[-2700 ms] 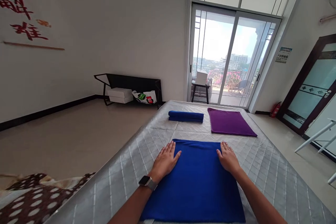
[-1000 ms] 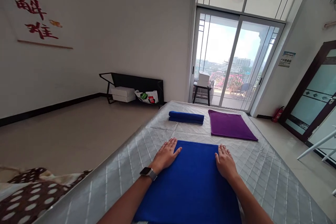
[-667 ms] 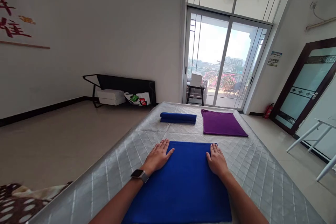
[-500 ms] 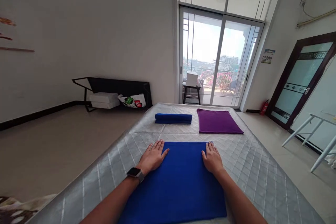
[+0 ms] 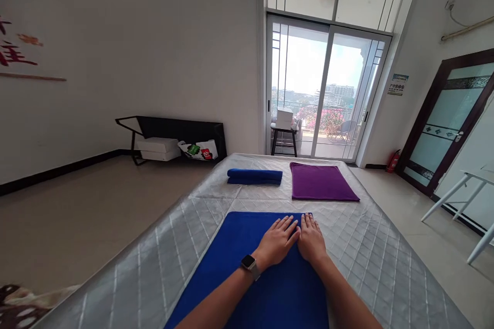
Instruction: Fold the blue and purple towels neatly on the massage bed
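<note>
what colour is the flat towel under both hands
Royal blue, plain, seen best in the head view: the flat towel lies under the left hand and right hand.

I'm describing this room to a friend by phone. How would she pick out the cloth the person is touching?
On the grey quilted bed, look at the near end. A blue towel lies spread flat there, with the left hand and right hand pressing on it. The other blue one is rolled up, and the flat purple one lies farther off.

Left hand (image 5: pixel 278 240) and right hand (image 5: pixel 311 239) lie flat (fingers spread), side by side
</note>
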The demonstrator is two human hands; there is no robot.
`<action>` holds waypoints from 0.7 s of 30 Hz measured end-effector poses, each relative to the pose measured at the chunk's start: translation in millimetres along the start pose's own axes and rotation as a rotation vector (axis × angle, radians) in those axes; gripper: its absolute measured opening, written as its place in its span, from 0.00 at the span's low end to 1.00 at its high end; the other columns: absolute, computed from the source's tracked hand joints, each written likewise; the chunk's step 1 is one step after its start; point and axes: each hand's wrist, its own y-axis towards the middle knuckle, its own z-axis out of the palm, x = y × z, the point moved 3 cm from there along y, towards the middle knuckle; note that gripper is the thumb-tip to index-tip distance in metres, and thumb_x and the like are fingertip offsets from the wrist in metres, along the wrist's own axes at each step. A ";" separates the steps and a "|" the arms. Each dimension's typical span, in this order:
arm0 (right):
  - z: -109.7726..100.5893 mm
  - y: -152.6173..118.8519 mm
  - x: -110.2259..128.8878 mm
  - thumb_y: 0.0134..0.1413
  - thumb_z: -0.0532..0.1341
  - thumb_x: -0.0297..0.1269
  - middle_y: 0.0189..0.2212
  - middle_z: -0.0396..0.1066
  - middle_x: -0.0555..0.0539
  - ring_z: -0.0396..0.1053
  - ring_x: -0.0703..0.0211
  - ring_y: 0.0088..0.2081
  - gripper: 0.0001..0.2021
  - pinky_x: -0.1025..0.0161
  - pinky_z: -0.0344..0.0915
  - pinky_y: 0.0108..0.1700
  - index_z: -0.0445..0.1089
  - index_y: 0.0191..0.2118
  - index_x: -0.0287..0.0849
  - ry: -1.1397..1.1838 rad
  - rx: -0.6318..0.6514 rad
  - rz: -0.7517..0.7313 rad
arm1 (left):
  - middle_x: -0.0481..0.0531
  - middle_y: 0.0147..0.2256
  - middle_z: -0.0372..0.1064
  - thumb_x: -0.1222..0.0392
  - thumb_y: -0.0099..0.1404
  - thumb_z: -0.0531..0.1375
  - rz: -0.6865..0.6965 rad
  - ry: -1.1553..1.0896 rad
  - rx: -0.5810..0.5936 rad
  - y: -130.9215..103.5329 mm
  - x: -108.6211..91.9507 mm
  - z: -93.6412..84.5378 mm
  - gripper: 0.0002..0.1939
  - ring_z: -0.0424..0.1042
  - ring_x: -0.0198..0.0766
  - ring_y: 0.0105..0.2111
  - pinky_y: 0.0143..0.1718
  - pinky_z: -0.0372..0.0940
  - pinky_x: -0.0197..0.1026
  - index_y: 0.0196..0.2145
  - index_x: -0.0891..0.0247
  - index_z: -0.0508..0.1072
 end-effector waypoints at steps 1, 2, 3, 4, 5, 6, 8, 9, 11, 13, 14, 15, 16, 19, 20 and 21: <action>-0.6 0.2 0.6 0.67 0.41 0.37 0.70 0.45 0.37 0.39 0.54 0.71 0.29 0.55 0.40 0.69 0.48 0.70 0.29 0.008 -0.008 0.009 | 0.57 0.64 0.61 0.46 0.75 0.41 -0.040 -0.011 0.029 -5.5 13.3 -0.4 0.27 0.57 0.44 0.65 0.64 0.55 0.54 0.65 0.57 0.61; -1.2 0.3 1.3 0.67 0.41 0.39 0.70 0.45 0.37 0.39 0.54 0.71 0.30 0.55 0.40 0.69 0.47 0.70 0.29 0.014 -0.014 0.018 | 0.56 0.65 0.59 0.44 0.75 0.41 -0.088 -0.017 0.062 -12.9 28.8 -2.4 0.28 0.55 0.45 0.66 0.65 0.53 0.54 0.65 0.57 0.60; -1.8 0.3 2.0 0.67 0.41 0.39 0.70 0.44 0.37 0.39 0.54 0.71 0.30 0.55 0.39 0.69 0.47 0.70 0.29 0.020 -0.015 0.026 | 0.56 0.66 0.57 0.43 0.74 0.40 -0.143 -0.017 0.096 -21.9 46.0 -5.8 0.30 0.53 0.45 0.67 0.66 0.51 0.54 0.66 0.57 0.60; -2.2 0.2 2.6 0.68 0.41 0.40 0.70 0.44 0.38 0.39 0.54 0.71 0.30 0.56 0.39 0.69 0.47 0.70 0.29 0.024 -0.012 0.031 | 0.56 0.66 0.55 0.41 0.74 0.39 -0.201 -0.012 0.128 -32.0 63.9 -10.4 0.32 0.51 0.46 0.67 0.67 0.49 0.54 0.66 0.59 0.59; -2.5 0.1 3.0 0.68 0.41 0.40 0.70 0.43 0.38 0.39 0.54 0.71 0.30 0.56 0.39 0.69 0.47 0.70 0.29 0.027 -0.007 0.033 | 0.56 0.67 0.54 0.41 0.73 0.38 -0.258 -0.002 0.154 -42.8 81.9 -15.7 0.33 0.50 0.46 0.68 0.67 0.48 0.53 0.67 0.60 0.58; -2.8 0.0 3.4 0.68 0.40 0.40 0.70 0.43 0.39 0.38 0.54 0.71 0.30 0.56 0.38 0.69 0.47 0.70 0.29 0.030 -0.003 0.035 | 0.57 0.67 0.52 0.41 0.73 0.38 -0.311 0.012 0.177 -53.8 99.0 -21.2 0.34 0.49 0.47 0.68 0.68 0.46 0.53 0.67 0.62 0.57; -3.5 -0.2 3.6 0.67 0.40 0.40 0.70 0.43 0.39 0.38 0.55 0.71 0.30 0.56 0.38 0.69 0.46 0.70 0.29 0.034 0.003 0.038 | 0.59 0.68 0.50 0.41 0.73 0.37 -0.394 0.040 0.212 -73.5 127.3 -31.5 0.36 0.47 0.48 0.69 0.68 0.45 0.54 0.67 0.66 0.55; -4.0 -0.4 3.7 0.67 0.40 0.40 0.70 0.43 0.39 0.38 0.55 0.71 0.30 0.56 0.38 0.69 0.46 0.70 0.29 0.034 0.004 0.040 | 0.61 0.68 0.49 0.41 0.73 0.36 -0.419 0.048 0.222 -81.2 137.1 -35.8 0.36 0.47 0.48 0.69 0.68 0.46 0.54 0.67 0.68 0.55; -5.6 -1.0 3.8 0.67 0.40 0.40 0.70 0.42 0.39 0.38 0.55 0.71 0.31 0.57 0.38 0.69 0.46 0.70 0.28 0.030 0.011 0.045 | 0.62 0.68 0.48 0.41 0.73 0.36 -0.455 0.045 0.231 -90.9 147.5 -42.2 0.38 0.47 0.49 0.69 0.67 0.47 0.54 0.68 0.71 0.54; -7.6 -2.1 4.0 0.67 0.40 0.40 0.70 0.42 0.40 0.38 0.55 0.71 0.31 0.57 0.38 0.69 0.45 0.70 0.28 0.019 0.025 0.050 | 0.63 0.68 0.47 0.39 0.72 0.36 -0.497 0.023 0.234 -93.8 148.2 -46.0 0.39 0.47 0.49 0.69 0.67 0.47 0.53 0.68 0.71 0.52; -8.6 -2.9 3.9 0.67 0.40 0.40 0.70 0.42 0.40 0.38 0.55 0.71 0.31 0.57 0.37 0.69 0.45 0.70 0.28 0.009 0.033 0.055 | 0.62 0.69 0.46 0.38 0.72 0.36 -0.517 0.010 0.234 -93.5 146.4 -47.3 0.40 0.46 0.49 0.69 0.67 0.47 0.53 0.68 0.72 0.52; -9.3 -3.8 3.8 0.67 0.40 0.40 0.70 0.42 0.40 0.38 0.55 0.71 0.31 0.57 0.37 0.69 0.45 0.70 0.29 -0.001 0.041 0.060 | 0.63 0.69 0.44 0.37 0.71 0.36 -0.535 -0.002 0.236 -92.6 144.1 -48.0 0.41 0.45 0.48 0.69 0.67 0.46 0.52 0.68 0.72 0.51; -9.7 -4.9 3.5 0.67 0.40 0.40 0.71 0.42 0.40 0.38 0.55 0.71 0.31 0.57 0.37 0.69 0.45 0.70 0.29 -0.012 0.048 0.065 | 0.63 0.69 0.43 0.37 0.71 0.35 -0.545 -0.012 0.240 -91.4 141.7 -48.4 0.42 0.45 0.47 0.69 0.68 0.45 0.51 0.68 0.73 0.50; -8.6 -8.1 2.4 0.67 0.40 0.41 0.71 0.41 0.40 0.37 0.55 0.71 0.31 0.57 0.37 0.69 0.44 0.70 0.28 -0.025 0.051 0.061 | 0.63 0.69 0.43 0.38 0.72 0.36 -0.542 -0.021 0.235 -89.1 137.0 -47.3 0.41 0.44 0.47 0.69 0.68 0.44 0.50 0.68 0.75 0.50; -7.6 -8.9 2.1 0.68 0.40 0.42 0.71 0.42 0.40 0.37 0.55 0.71 0.31 0.57 0.36 0.69 0.44 0.70 0.28 -0.022 0.048 0.056 | 0.63 0.69 0.44 0.38 0.72 0.36 -0.539 -0.018 0.225 -89.1 136.7 -46.5 0.41 0.44 0.47 0.69 0.68 0.44 0.50 0.68 0.74 0.51; -6.7 -9.7 1.8 0.68 0.40 0.43 0.71 0.42 0.40 0.37 0.55 0.71 0.32 0.57 0.36 0.69 0.44 0.70 0.29 -0.018 0.044 0.054 | 0.63 0.69 0.45 0.38 0.72 0.37 -0.537 -0.013 0.214 -89.3 136.9 -45.9 0.40 0.45 0.47 0.69 0.68 0.45 0.51 0.68 0.74 0.51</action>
